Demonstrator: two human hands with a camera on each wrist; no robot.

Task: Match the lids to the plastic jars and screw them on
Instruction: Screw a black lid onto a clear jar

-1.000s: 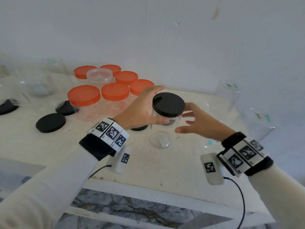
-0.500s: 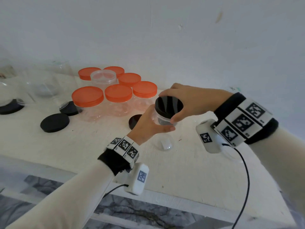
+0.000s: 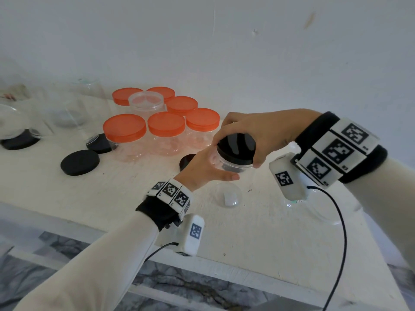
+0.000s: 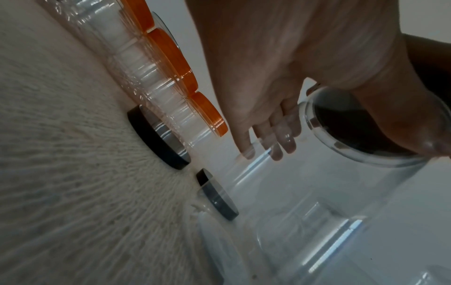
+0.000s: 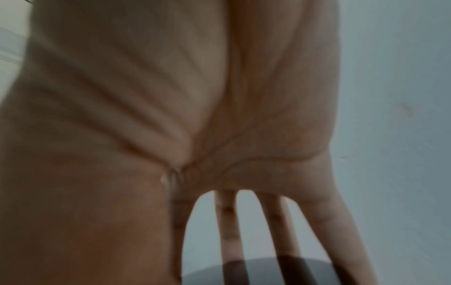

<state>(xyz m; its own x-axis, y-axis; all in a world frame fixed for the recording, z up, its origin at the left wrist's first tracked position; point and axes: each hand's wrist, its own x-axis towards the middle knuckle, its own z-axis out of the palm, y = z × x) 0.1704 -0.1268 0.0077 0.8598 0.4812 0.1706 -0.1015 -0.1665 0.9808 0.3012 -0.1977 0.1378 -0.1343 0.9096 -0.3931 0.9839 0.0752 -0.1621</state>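
The left hand (image 3: 203, 169) wraps around a clear jar (image 3: 226, 164) standing on the white table (image 3: 112, 194), thumb across its near side and fingers (image 4: 275, 138) seen through the plastic in the left wrist view. The right hand (image 3: 265, 133) comes from 3 o'clock and arches over the jar's black lid (image 3: 237, 148), fingertips and thumb clamped on its rim. The lid sits on the jar's mouth; how far it is screwed down cannot be told. At 10 o'clock from the jar stand orange-lidded jars (image 3: 166, 131). A loose black lid (image 3: 80, 162) lies at 9 o'clock, another (image 3: 186, 161) just behind the left hand. An open jar (image 3: 323, 207) stands at 4 o'clock.
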